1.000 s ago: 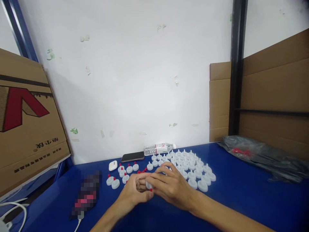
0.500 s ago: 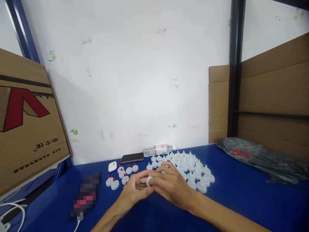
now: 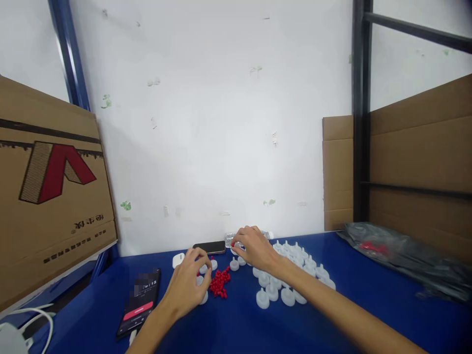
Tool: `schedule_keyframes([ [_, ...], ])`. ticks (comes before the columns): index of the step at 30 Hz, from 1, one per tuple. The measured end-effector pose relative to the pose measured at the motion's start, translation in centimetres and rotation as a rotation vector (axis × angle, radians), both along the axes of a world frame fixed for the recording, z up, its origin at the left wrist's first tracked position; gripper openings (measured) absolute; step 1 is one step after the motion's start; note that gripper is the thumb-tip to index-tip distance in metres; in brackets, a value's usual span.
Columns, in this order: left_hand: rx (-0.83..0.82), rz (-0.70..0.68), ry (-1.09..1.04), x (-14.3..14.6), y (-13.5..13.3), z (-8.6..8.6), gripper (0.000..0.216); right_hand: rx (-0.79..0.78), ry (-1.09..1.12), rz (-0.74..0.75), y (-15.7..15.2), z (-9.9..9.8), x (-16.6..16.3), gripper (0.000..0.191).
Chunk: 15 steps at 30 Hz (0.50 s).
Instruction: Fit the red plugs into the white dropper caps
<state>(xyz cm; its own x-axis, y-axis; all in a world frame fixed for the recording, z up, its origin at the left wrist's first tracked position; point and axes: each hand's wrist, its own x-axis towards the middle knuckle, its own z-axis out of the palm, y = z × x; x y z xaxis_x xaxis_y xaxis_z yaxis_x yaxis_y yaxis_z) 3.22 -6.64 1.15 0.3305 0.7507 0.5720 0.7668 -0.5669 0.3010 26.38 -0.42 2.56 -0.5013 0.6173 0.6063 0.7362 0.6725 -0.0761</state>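
My left hand [image 3: 190, 282] is over the left group of white nozzle lids, its fingers bent and apart from the thumb. A white lid [image 3: 199, 280] shows beneath its fingers, seemingly not gripped. My right hand [image 3: 253, 248] reaches to the back, in front of the water bottle [image 3: 229, 240]. Its thumb and fingertips pinch a small red tip cap [image 3: 233, 245], right at a white lid. Between the hands lies a pile of red tip caps [image 3: 220, 282]. Several bare white nozzle lids [image 3: 263, 298] stand crowded under and beside my right forearm.
A black phone [image 3: 209, 247] and a white earbud case [image 3: 178, 259] lie at the back. A lit phone [image 3: 140, 305] with a cable is at left. A grey plastic bag [image 3: 401, 255] with red pieces lies at right. Cardboard [image 3: 55, 182] stands at left.
My hands have moved apart from a shared hold on a lid. The left went left over the lids; the right moved back with a red tip cap. The view tilted up and left.
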Motion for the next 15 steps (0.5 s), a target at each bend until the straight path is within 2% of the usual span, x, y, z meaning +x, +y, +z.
schedule_keyframes([
  [3,0.048,0.02,0.126,-0.2,0.5,-0.5,0.017,-0.085,-0.029,-0.033,3.1,0.4,-1.9,0.015],
  [8,0.034,-0.062,0.13,0.3,0.4,-1.4,0.012,-0.243,-0.078,-0.076,6.4,-1.5,-3.9,0.011],
  [11,-0.014,-0.088,0.136,0.9,0.1,-2.1,0.012,-0.28,-0.087,-0.094,6.8,-2.2,-3.6,0.017],
  [15,-0.103,-0.137,0.172,1.4,-0.1,-2.9,0.014,-0.239,-0.074,-0.124,5.4,-2.2,-1.5,0.03],
])
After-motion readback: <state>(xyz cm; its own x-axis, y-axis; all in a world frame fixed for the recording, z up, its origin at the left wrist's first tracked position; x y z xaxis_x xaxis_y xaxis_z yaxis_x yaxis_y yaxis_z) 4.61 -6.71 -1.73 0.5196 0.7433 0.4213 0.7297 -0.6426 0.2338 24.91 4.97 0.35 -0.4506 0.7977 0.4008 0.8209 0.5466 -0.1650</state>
